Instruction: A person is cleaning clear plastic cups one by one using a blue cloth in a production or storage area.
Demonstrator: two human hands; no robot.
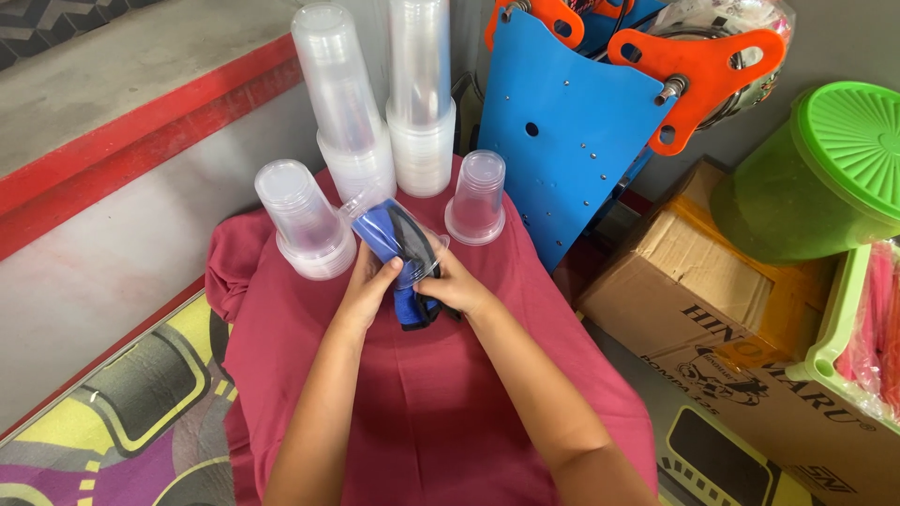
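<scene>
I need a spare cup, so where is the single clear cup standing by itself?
The single clear cup stands upside down on the red cloth, right of the tall cup stacks and beside the blue machine.

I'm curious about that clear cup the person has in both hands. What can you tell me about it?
The clear cup looks like thin, see-through plastic, with a round rim. It lies tilted on its side above the red cloth, base pointing up and left. A blue cloth with black trim is stuffed inside and hangs out below. The left hand and right hand grip it from either side.
</scene>
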